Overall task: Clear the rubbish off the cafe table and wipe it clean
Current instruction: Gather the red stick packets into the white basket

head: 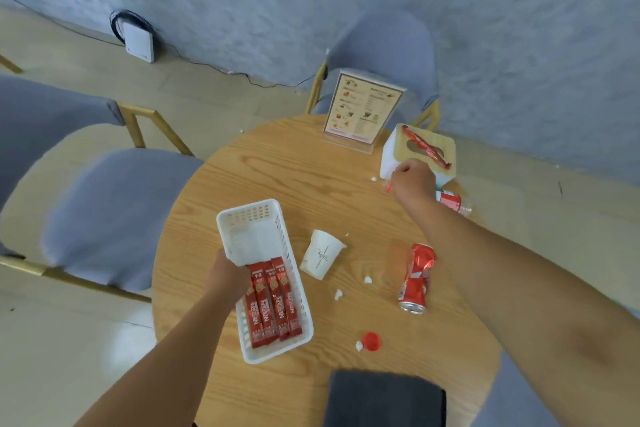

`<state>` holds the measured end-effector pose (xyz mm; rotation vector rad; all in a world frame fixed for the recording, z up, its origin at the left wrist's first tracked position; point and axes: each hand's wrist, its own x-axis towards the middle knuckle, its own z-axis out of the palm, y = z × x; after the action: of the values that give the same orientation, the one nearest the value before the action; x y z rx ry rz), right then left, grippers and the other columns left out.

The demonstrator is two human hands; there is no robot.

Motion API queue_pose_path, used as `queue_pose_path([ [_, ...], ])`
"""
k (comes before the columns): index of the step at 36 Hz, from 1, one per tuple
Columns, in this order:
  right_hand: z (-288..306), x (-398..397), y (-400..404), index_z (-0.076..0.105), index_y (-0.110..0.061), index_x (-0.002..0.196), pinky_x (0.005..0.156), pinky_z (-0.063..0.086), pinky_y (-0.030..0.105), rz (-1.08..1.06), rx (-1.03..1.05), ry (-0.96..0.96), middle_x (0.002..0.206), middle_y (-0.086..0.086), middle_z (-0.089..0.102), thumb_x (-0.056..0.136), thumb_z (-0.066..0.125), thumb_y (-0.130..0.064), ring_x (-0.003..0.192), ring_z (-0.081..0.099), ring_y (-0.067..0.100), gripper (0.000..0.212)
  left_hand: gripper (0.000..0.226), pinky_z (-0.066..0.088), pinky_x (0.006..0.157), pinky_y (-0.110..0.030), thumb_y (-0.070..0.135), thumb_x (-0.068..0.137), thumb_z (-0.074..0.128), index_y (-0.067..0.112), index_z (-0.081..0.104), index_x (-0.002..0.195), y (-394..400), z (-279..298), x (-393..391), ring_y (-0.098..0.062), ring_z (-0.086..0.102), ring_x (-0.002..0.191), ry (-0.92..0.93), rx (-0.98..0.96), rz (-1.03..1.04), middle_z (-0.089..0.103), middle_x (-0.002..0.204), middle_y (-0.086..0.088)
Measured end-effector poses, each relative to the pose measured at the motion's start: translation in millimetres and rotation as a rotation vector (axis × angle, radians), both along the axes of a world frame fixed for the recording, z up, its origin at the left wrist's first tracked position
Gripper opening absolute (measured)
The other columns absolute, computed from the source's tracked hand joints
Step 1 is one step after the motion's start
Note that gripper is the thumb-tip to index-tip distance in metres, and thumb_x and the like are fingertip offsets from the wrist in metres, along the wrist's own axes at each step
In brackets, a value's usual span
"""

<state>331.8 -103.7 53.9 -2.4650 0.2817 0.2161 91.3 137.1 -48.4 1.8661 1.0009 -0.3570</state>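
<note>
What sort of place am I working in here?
Probably a small cafe seating area: a round wooden table with a standing menu card, a basket of coffee sachets, and padded chairs around.

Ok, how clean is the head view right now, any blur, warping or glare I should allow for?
Head view: wide-angle warping bends the wall line and chairs toward the edges; the right hand by the tissue box is slightly motion-blurred; soft even light, weak shadows, only a small highlight on the crushed can; menu stand text is illegible.

Legible markings on table items
Red sachets [273,305] in the white basket [242,218]: "NESCAFE" and "1+2"; paper cup [320,255]: script logo, unreadable; menu stand [362,107]: print too small to read
</note>
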Motion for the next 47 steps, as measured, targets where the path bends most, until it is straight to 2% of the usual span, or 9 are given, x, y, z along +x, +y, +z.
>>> queue_pose_path([
  [3,-11,28,-29,0.053,-0.016,0.140,0.098,0.046,0.034,-0.021,-0.062,0.043,0.142,0.008,0.051,0.087,0.055,-0.007,0.126,0.051,0.032,0.054,0.015,0.052,0.051,-0.032,0.022,0.093,0.049,0.021,0.057,0.081,-5,1,2,-0.024,0.069,0.062,-0.016,0.033,-0.004,0.069,0.071,-0.004],
  [10,-25,76,-54,0.046,-0.039,0.144,0.121,0.016,0.049,0.124,-0.295,0.195,0.165,0.003,0.000,0.086,0.051,-0.006,0.151,0.008,0.027,0.067,0.019,0.059,0.061,-0.044,0.014,0.091,0.050,0.021,0.058,0.076,-11,-6,6,-0.026,0.071,0.062,-0.030,0.026,0.016,0.070,0.066,-0.004],
  [18,-40,106,-59,0.047,-0.052,0.139,0.112,0.027,0.045,0.261,-0.362,0.180,0.147,0.001,0.043,0.086,0.047,-0.005,0.135,0.037,0.032,0.071,0.016,0.060,0.058,-0.043,0.013,0.084,0.046,0.022,0.058,0.080,-7,-14,7,-0.023,0.071,0.061,-0.020,0.033,0.024,0.070,0.067,-0.002],
  [21,-41,102,-58,0.056,-0.043,0.133,0.105,0.032,0.041,0.244,-0.388,0.079,0.137,0.003,0.056,0.086,0.050,0.000,0.130,0.041,0.030,0.064,0.020,0.055,0.053,-0.038,0.008,0.084,0.044,0.020,0.057,0.076,-12,-12,5,-0.021,0.067,0.056,-0.025,0.044,0.037,0.067,0.063,-0.002],
  [27,-30,38,-38,0.066,-0.021,0.108,0.083,0.047,0.033,0.077,0.222,-0.148,0.117,0.004,0.067,0.098,0.050,-0.006,0.100,0.064,0.023,0.024,0.022,0.050,0.050,-0.034,0.012,0.088,0.039,0.018,0.056,0.075,-14,-10,8,-0.015,0.062,0.052,-0.051,0.023,0.053,0.065,0.060,0.000],
  [30,-19,-4,-28,0.062,-0.022,0.110,0.068,0.052,0.032,0.002,0.615,-0.011,0.103,0.012,0.071,0.101,0.050,-0.005,0.071,0.069,0.020,0.023,0.020,0.057,0.054,-0.039,0.015,0.084,0.040,0.021,0.059,0.080,-12,-14,9,-0.020,0.070,0.060,-0.044,0.023,0.049,0.069,0.067,-0.003],
  [33,-15,-46,-23,0.053,-0.027,0.126,0.064,0.056,0.030,-0.080,0.895,0.199,0.099,0.012,0.075,0.098,0.058,-0.005,0.068,0.070,0.026,0.036,0.023,0.055,0.053,-0.037,0.009,0.081,0.040,0.021,0.059,0.082,-14,-12,11,-0.021,0.068,0.061,-0.034,0.027,0.060,0.069,0.068,-0.003],
  [37,-16,-99,-9,0.057,-0.006,0.107,0.073,0.054,0.041,-0.121,1.017,0.479,0.112,0.022,0.072,0.096,0.058,-0.001,0.074,0.071,0.028,0.013,0.017,0.056,0.059,-0.034,0.019,0.083,0.046,0.025,0.058,0.094,-13,-15,9,-0.019,0.071,0.071,0.005,0.023,0.095,0.071,0.081,-0.001],
  [47,-24,-169,17,0.067,-0.001,0.090,0.051,0.049,0.021,-0.258,1.159,0.737,0.078,0.009,0.063,0.080,0.070,0.000,0.060,0.055,0.012,0.011,0.025,0.051,0.056,-0.031,0.037,0.086,0.048,0.027,0.057,0.106,-7,-26,9,-0.016,0.069,0.076,0.007,-0.011,0.136,0.071,0.090,0.002],
])
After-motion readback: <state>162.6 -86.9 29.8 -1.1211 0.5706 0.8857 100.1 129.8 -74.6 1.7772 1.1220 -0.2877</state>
